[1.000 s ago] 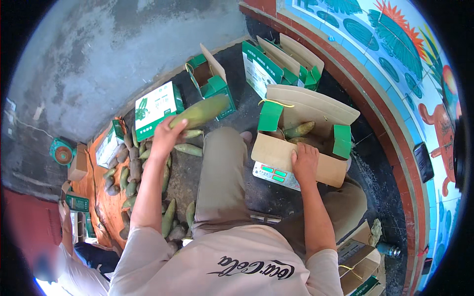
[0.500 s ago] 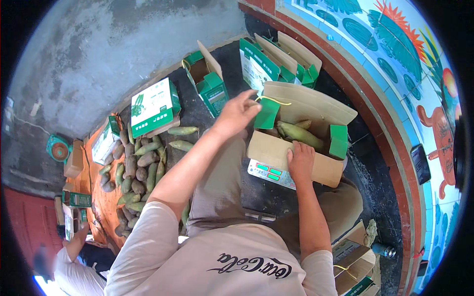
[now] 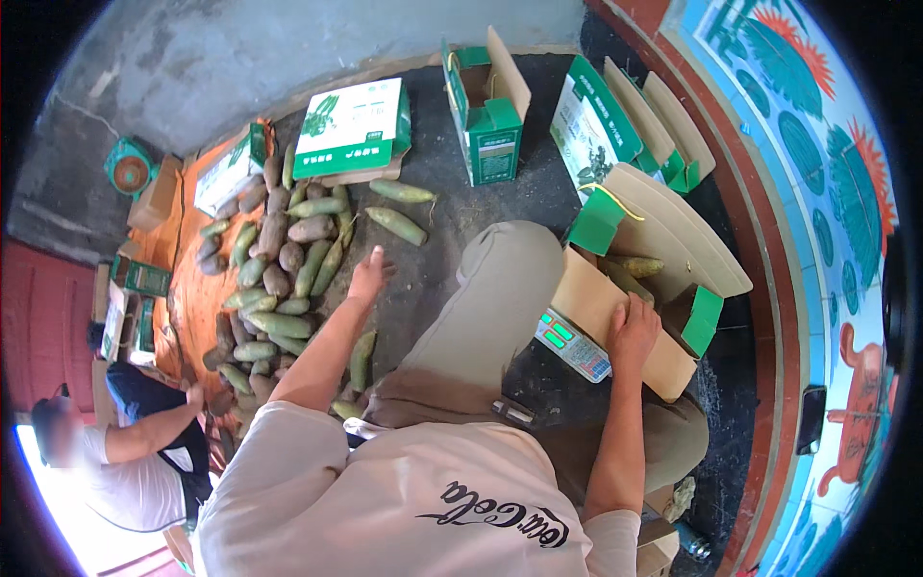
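Note:
My left hand [image 3: 367, 276] is held open with nothing in it, just right of a heap of radishes [image 3: 286, 260], some green and some dark brownish. Nearest to it are a green radish [image 3: 396, 226] on the dark floor and the right side of the heap. At my right, an open green and brown cardboard box [image 3: 591, 293] rests on a digital scale [image 3: 574, 348] and holds several green radishes [image 3: 630, 277]. My right hand [image 3: 635, 332] grips the box's front flap, its fingers over the upper edge. A yellow cord [image 3: 615, 200] hangs at the box's left flap.
Beyond my knee stands an open carton [image 3: 495, 135], with more open cartons [image 3: 625, 130] to its right. A closed white and green box [image 3: 351, 125] lies behind the heap. A co-worker [image 3: 144, 462] sits at lower left. A phone [image 3: 811, 420] lies on the right ledge.
My left hand has left the box's left flap and moved left to the radish heap. My right hand stays on the front flap. The view has turned left.

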The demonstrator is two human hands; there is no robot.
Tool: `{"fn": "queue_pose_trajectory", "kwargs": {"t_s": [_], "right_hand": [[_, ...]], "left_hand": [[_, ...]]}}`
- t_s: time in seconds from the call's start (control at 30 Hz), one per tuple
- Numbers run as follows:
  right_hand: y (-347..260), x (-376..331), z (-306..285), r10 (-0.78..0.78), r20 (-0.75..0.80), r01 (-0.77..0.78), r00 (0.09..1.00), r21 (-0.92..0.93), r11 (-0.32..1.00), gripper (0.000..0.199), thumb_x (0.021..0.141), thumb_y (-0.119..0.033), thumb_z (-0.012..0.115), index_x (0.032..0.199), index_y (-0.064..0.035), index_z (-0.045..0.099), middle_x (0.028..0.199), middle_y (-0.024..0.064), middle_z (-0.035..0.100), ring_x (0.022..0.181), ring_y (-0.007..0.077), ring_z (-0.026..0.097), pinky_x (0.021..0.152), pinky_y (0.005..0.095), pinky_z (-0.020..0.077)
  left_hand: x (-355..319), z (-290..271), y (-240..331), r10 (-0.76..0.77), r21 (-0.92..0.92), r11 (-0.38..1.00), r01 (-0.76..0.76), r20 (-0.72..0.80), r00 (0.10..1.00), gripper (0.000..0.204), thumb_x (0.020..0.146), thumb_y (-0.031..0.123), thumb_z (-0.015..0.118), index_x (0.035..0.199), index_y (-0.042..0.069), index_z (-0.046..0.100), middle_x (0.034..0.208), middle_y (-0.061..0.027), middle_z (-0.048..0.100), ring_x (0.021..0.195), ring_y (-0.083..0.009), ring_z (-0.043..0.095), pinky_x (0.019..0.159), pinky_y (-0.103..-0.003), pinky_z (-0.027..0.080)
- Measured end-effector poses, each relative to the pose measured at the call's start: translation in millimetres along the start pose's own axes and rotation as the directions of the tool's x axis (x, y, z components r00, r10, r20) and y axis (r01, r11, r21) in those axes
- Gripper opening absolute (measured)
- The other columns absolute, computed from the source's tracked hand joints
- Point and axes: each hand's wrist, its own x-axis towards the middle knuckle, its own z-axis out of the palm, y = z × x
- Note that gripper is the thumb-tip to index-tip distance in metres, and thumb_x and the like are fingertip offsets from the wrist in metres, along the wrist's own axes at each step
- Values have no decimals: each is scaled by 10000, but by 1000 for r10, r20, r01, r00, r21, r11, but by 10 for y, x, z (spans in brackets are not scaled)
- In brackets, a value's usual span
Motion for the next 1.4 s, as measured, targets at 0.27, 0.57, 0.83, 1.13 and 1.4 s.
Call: {"fn": "queue_pose_trajectory", "kwargs": {"t_s": [0.27, 0.57, 0.83, 1.13, 1.4], "right_hand": [[-115, 436, -450, -109, -98, 120, 989, 121, 985, 342, 868, -157, 574, 1170, 1, 544, 1119, 213, 575, 1030, 383, 535, 903, 441, 408], [-553, 707, -703, -178, -140, 205, 974, 213, 955, 323, 894, -196, 560, 1158, -10, 554, 1092, 219, 575, 1006, 381, 543, 884, 447, 412], [-159, 104, -143, -150, 130, 143, 980, 66, 988, 352, 879, -166, 546, 1196, -14, 518, 1084, 211, 573, 987, 402, 523, 871, 455, 400], [-96, 16, -123, -87, 42, 87, 995, 3, 996, 395, 812, -160, 628, 1180, -45, 541, 1101, 175, 581, 1020, 352, 514, 911, 434, 382], [-202, 9, -29, -29, 42, 30, 999, -20, 999, 408, 816, -264, 607, 1149, -36, 547, 1108, 163, 573, 1053, 326, 504, 954, 438, 354]], "left_hand": [[-195, 33, -216, -327, -756, 510, 410, 271, 905, 746, 951, 572, 183, 1441, 10, 161, 1446, -204, 308, 1290, -360, 369, 1055, -469, 286], [21, -55, -1502, -463, -136, 869, 476, 114, 879, 714, 928, 569, 300, 1307, -20, 436, 1285, -213, 494, 1206, -358, 462, 985, -451, 369], [-416, -781, -2077, -325, 716, 586, 380, -222, 919, 533, 819, 429, 564, 1210, 66, 553, 1180, -236, 561, 1137, -373, 519, 962, -421, 415], [-487, -1647, -2686, -303, 849, 366, 380, -278, 912, 539, 791, 326, 619, 1196, -12, 508, 1241, -215, 522, 1138, -362, 515, 938, -412, 438], [60, -1854, -3705, -306, 896, 439, 62, 85, 948, 479, 818, 329, 624, 1175, 20, 544, 1172, -179, 586, 1059, -322, 569, 897, -407, 448]]}}
